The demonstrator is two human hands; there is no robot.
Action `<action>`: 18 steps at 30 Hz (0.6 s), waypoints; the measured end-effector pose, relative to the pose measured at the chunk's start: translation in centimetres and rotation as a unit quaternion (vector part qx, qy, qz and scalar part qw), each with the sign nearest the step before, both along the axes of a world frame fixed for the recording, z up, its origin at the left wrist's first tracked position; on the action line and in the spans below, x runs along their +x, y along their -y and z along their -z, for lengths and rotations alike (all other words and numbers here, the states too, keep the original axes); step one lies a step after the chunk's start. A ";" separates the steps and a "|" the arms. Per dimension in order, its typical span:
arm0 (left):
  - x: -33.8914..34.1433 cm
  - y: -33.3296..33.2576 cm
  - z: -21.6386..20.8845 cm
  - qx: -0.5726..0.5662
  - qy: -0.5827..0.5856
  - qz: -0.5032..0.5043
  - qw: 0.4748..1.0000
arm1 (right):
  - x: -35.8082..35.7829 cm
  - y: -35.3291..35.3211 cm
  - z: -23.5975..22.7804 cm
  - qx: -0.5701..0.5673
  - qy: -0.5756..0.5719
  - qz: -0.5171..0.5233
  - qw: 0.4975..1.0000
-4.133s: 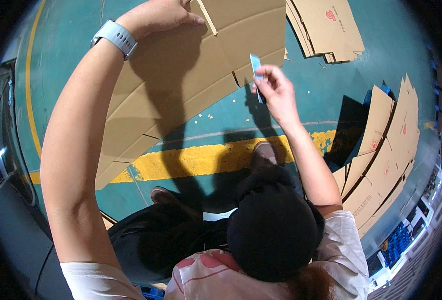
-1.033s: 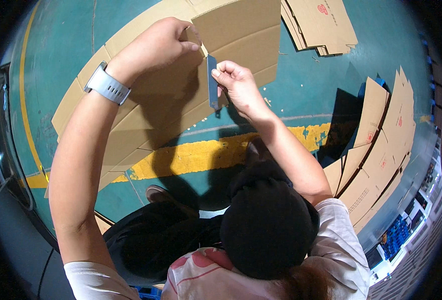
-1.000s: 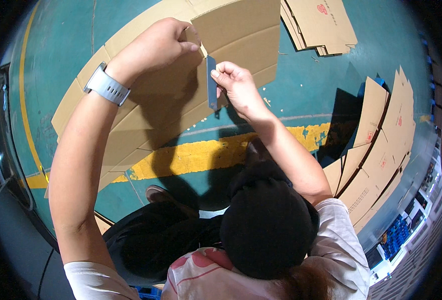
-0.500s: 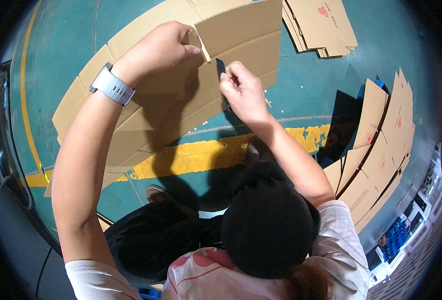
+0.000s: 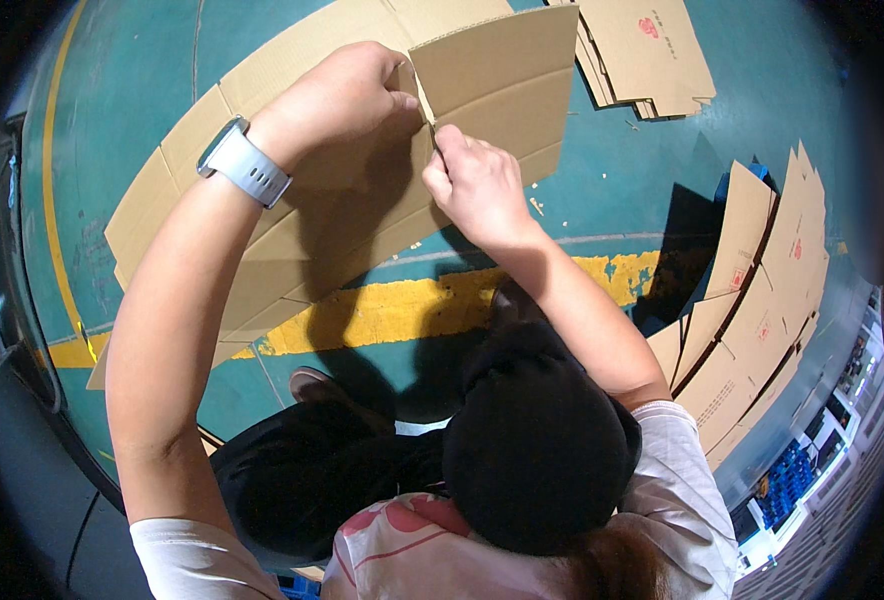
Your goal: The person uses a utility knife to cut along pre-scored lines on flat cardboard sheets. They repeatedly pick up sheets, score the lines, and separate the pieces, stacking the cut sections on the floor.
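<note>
A large brown cardboard sheet (image 5: 497, 95) with crease lines is held up off the floor in front of me. A slit (image 5: 423, 98) runs down from its upper part, its pale cut edges slightly parted. My left hand (image 5: 352, 95) is closed on the cardboard just left of the slit, thumb toward the cut. My right hand (image 5: 480, 185) is a fist at the slit's lower end, around a dark utility knife (image 5: 434, 138). Little of the knife shows; its blade tip is hidden at the cardboard.
Flattened printed cartons (image 5: 647, 55) lie at the far right. More cardboard panels (image 5: 752, 330) stand or lean at the right, with a blue object behind them. A yellow line (image 5: 392, 310) crosses the green floor (image 5: 602, 190), where small cardboard scraps lie. A dark machine edge is at left.
My right hand has moved up and slightly left with the knife to the slit's lower end. My left hand and the cardboard have shifted a little right.
</note>
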State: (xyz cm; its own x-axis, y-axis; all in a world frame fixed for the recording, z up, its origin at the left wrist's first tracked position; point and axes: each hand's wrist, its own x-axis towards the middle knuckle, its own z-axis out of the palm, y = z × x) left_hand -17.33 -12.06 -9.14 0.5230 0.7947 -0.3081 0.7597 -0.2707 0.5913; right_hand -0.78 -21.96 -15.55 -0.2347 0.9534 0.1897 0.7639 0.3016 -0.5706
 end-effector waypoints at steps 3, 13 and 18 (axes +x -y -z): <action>0.1 0.3 -0.3 -0.019 0.015 -0.009 1.000 | 0.6 0.5 -0.1 -0.008 0.002 -0.019 1.000; 0.4 0.2 0.0 0.026 -0.002 0.026 0.999 | 5.4 1.3 2.8 0.030 0.027 0.016 0.999; 0.2 0.7 -0.1 0.022 0.010 0.017 1.000 | 1.8 -1.7 0.7 0.146 -0.059 -0.055 0.986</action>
